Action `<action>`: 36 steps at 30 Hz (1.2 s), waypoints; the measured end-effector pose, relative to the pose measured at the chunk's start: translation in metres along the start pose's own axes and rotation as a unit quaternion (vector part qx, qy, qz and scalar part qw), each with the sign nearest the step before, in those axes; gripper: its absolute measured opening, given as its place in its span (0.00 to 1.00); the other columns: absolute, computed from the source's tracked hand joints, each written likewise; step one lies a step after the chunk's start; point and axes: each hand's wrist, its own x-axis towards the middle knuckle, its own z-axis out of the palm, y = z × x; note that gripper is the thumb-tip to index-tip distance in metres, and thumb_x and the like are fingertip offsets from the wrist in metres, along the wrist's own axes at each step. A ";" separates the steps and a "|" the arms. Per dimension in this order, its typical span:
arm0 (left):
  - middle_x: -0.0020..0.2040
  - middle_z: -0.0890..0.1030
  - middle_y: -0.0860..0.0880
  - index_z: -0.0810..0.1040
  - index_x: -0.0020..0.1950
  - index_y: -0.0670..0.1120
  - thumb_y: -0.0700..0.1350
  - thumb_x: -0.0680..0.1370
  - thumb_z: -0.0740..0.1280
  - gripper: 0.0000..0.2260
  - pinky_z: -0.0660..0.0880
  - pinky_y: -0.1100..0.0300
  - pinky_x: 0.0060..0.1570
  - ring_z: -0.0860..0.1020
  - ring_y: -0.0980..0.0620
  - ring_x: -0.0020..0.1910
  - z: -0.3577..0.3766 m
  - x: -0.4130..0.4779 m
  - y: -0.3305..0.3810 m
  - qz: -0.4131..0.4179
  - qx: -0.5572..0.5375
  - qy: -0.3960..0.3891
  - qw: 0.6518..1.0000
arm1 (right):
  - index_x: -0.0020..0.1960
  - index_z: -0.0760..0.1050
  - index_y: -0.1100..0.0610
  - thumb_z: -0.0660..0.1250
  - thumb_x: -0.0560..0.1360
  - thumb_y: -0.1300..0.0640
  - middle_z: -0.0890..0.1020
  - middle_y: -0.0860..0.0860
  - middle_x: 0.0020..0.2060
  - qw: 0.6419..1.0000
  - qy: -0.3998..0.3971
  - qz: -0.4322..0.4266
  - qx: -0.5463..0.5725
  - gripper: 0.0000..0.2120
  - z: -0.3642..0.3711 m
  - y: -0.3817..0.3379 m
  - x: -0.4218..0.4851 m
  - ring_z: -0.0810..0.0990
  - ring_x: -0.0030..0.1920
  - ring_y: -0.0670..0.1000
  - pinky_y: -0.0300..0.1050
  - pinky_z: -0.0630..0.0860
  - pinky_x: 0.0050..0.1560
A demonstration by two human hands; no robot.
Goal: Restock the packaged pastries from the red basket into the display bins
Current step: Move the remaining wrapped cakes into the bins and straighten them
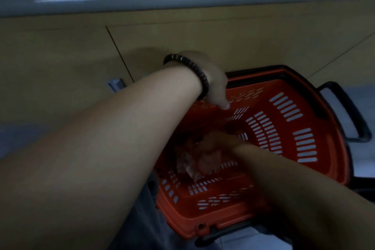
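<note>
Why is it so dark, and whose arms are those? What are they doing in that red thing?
No machine here: the camera sits on a person's head, looking down, so you see that person's own arms. The red thing is a shopping basket with slotted walls. The left hand, the one with a dark bracelet, rests on the basket's far rim. The right hand reaches down inside, its grip on a clear-wrapped pastry packet at the bottom. The picture is dim and blurry, so I cannot count the packets. Behind the basket stands a tan cabinet.
</note>
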 end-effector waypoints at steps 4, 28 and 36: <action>0.49 0.86 0.52 0.84 0.62 0.49 0.70 0.80 0.63 0.27 0.80 0.54 0.59 0.85 0.48 0.51 -0.006 -0.012 -0.003 -0.006 0.004 -0.030 1.000 | 0.65 0.83 0.57 0.71 0.74 0.40 0.84 0.56 0.62 0.991 0.111 -0.065 -0.047 0.27 -0.068 -0.008 -0.046 0.82 0.63 0.54 0.47 0.75 0.65; 0.51 0.88 0.42 0.86 0.57 0.46 0.39 0.83 0.68 0.08 0.81 0.50 0.45 0.87 0.45 0.44 -0.006 -0.033 0.052 0.010 -0.722 0.123 0.681 | 0.70 0.70 0.41 0.73 0.72 0.49 0.67 0.49 0.61 0.875 0.442 -0.166 -0.104 0.28 -0.142 -0.013 -0.245 0.78 0.54 0.54 0.51 0.83 0.50; 0.62 0.85 0.36 0.80 0.66 0.36 0.36 0.83 0.68 0.13 0.86 0.51 0.46 0.87 0.45 0.50 -0.007 -0.039 0.043 0.078 -0.755 0.130 0.637 | 0.72 0.54 0.45 0.74 0.67 0.56 0.83 0.57 0.53 0.814 0.392 -0.190 0.384 0.41 -0.183 0.025 -0.291 0.86 0.56 0.57 0.46 0.82 0.52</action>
